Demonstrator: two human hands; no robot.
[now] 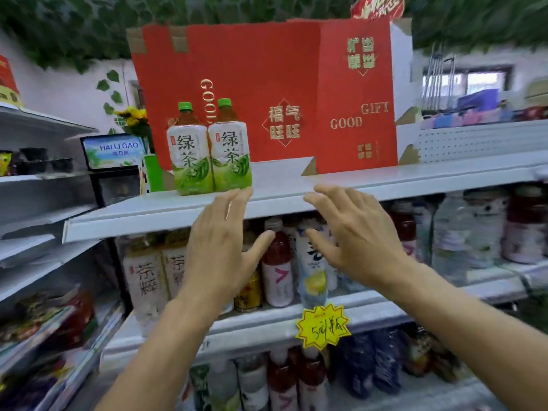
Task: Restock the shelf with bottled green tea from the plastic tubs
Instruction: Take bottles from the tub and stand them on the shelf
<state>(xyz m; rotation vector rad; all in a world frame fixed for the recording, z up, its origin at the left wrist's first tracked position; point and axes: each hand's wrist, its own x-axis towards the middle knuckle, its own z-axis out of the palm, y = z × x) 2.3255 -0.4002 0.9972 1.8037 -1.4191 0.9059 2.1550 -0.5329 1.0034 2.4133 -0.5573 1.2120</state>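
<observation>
- Left hand [221, 250] and right hand [354, 232] both spread open, holding nothing, just below the top shelf [341, 185] edge.
- Two green tea bottles [209, 155] stand upright, touching, on that shelf, red gift boxes [281, 93] behind.

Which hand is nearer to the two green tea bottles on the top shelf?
Left. The left hand reaches just below the green tea bottles; the right hand is farther to their right.

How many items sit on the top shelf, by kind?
Green tea bottles: 2, first and second, side by side near the front edge
Red gift boxes: 2, wide one and one to its right
Total: 4
Both hands, left and right, hold nothing.
</observation>
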